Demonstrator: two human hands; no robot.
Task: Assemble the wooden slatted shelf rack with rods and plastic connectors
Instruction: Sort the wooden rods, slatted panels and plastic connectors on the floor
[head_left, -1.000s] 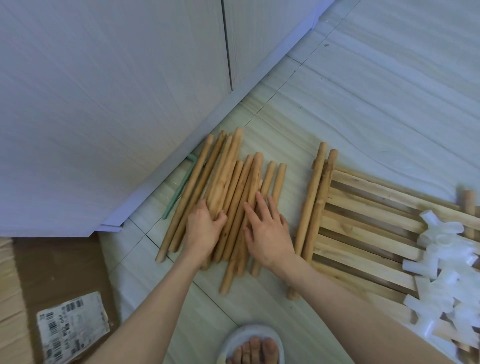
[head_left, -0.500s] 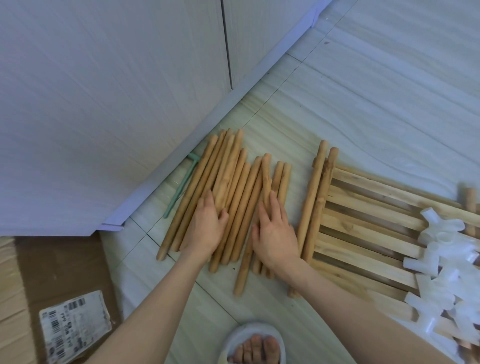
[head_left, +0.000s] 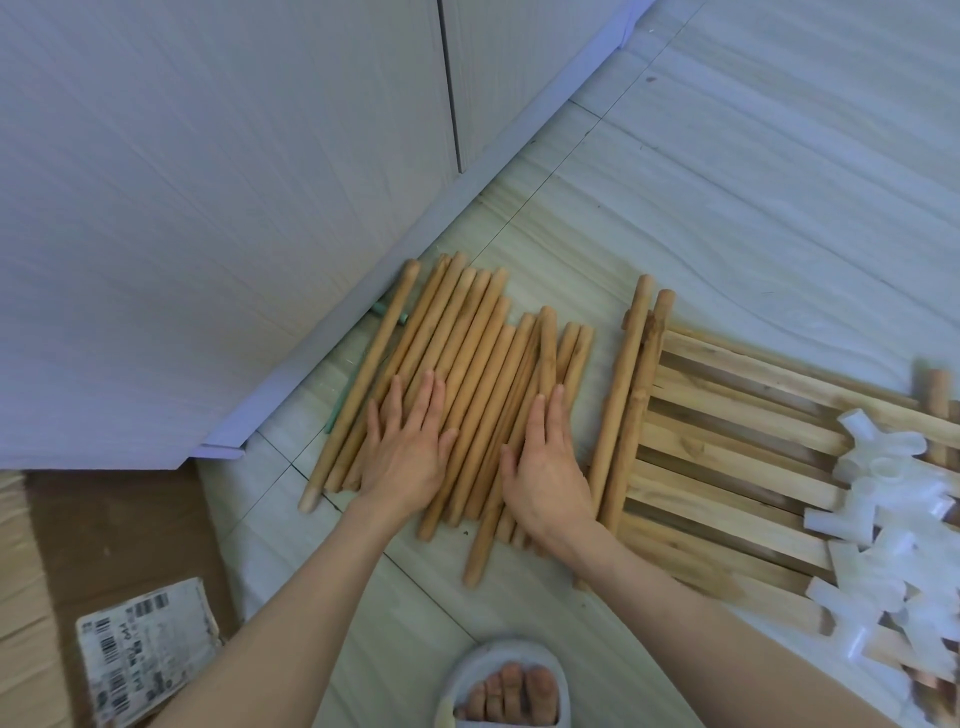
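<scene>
Both palms lie flat, fingers straight, left hand (head_left: 402, 449) and right hand (head_left: 545, 467), gripping nothing, on the wooden rods (head_left: 467, 364) beside the slatted panel (head_left: 727, 441); press evenly (rods roll) to level them.

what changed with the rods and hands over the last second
Both hands flattened: the left hand and right hand now press open-palmed on the rods, which spread into a flatter, more even row. The slatted panel and white connectors stayed put.
</scene>
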